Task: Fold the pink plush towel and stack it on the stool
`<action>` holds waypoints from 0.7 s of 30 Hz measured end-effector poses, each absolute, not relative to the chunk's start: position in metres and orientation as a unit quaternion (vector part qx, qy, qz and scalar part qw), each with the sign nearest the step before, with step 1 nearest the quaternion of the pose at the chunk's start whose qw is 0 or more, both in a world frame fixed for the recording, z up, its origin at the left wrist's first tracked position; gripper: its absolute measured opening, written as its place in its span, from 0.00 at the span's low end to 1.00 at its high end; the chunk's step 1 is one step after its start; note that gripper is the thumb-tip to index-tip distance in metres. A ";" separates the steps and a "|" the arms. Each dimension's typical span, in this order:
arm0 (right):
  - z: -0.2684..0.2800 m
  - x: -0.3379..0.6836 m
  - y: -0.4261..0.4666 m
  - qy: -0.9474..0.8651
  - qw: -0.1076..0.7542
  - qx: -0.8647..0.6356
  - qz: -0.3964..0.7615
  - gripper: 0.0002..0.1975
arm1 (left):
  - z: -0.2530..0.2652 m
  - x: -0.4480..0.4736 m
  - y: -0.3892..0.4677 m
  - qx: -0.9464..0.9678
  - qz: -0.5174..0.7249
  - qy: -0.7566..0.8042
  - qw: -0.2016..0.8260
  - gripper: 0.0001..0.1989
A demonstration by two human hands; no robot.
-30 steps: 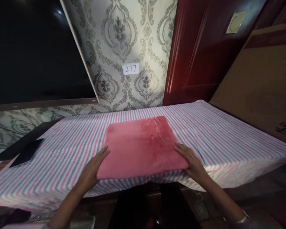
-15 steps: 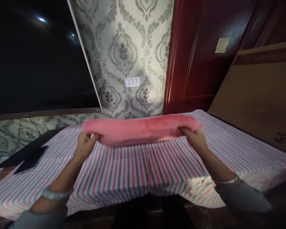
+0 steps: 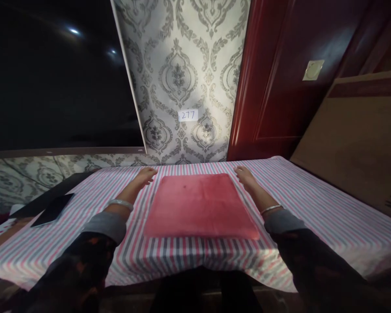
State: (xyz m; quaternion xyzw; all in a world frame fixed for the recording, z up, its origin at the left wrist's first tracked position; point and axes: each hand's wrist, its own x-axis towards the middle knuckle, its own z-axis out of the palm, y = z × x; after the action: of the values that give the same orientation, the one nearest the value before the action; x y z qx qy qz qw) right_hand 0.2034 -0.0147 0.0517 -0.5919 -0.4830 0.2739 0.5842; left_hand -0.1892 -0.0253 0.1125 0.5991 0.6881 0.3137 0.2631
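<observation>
Fingers [image 3: 147, 173] flat, pink towel [image 3: 200, 205] square-on, lengthwise away

A folded pink plush cloth [image 3: 200, 205] is lying flat on a table covered by a pink, grey and white striped tablecloth [image 3: 313, 208]. The left hand [image 3: 144, 177] is being rested, fingers loosely extended, on the stripes just beside the cloth's far left corner, and the right hand [image 3: 244, 176] is being rested the same way by the far right corner. A flat black rectangular object [image 3: 54, 209] is lying at the table's left edge. A small white paper label marked 277 [image 3: 188, 115] is being displayed on the grey damask-patterned wallpaper [image 3: 182, 78] behind.
</observation>
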 end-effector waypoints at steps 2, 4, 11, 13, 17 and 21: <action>0.048 0.196 -0.008 -0.508 0.551 -0.612 0.254 0.18 | 0.109 -0.179 -0.018 0.632 0.282 0.683 0.232 0.22; 0.052 0.182 0.000 -0.548 0.514 -0.618 0.233 0.20 | 0.107 -0.157 -0.009 0.677 0.249 0.664 0.199 0.25; 0.026 0.128 -0.006 -0.683 0.337 -0.641 0.097 0.25 | 0.055 -0.072 0.000 0.804 0.141 0.572 0.081 0.29; 0.008 0.125 -0.016 -0.717 0.232 -0.657 0.033 0.26 | 0.028 -0.067 -0.006 0.820 0.098 0.562 0.039 0.30; -0.009 0.128 -0.024 -0.733 0.170 -0.658 -0.004 0.27 | -0.003 -0.069 -0.011 0.821 0.075 0.566 -0.022 0.31; -0.006 0.130 -0.021 -0.734 0.174 -0.657 -0.005 0.28 | 0.004 -0.078 -0.007 0.803 0.062 0.591 -0.038 0.32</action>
State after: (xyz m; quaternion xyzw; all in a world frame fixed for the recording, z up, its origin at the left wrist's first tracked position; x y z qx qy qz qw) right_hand 0.1297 -0.0212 -0.0063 -0.6569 -0.7335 -0.0053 0.1742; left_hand -0.0779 -0.0065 0.0041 0.8031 0.5915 0.0619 -0.0378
